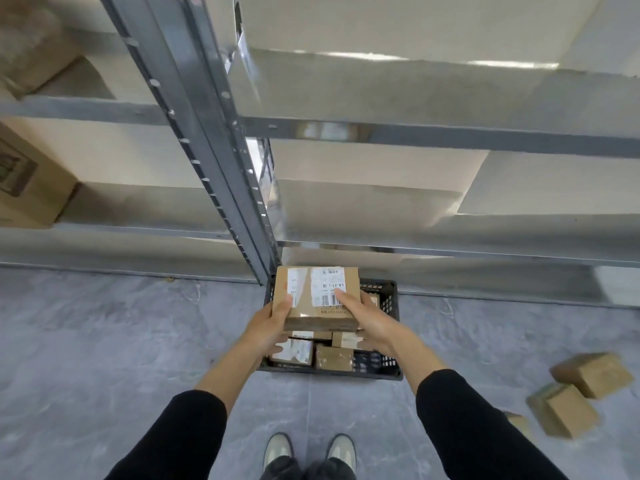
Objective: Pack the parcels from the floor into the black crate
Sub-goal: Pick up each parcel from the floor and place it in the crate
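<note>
Grey marbled floor (104, 341) ran under grey metal shelving (221, 150). Thumbs pressed on top and fingers (281, 348) wrapped beneath as the left hand (272, 323) and right hand (367, 318) gripped a flat brown cardboard parcel (311, 315) just above the black plastic lattice crate (389, 301). Its white shipping label (329, 284) read "LB-23" over a barcode. Smaller brown taped parcels (334, 356) lay inside the crate. Loose brown cardboard boxes (592, 374) lay on the floor, well apart to the right.
</note>
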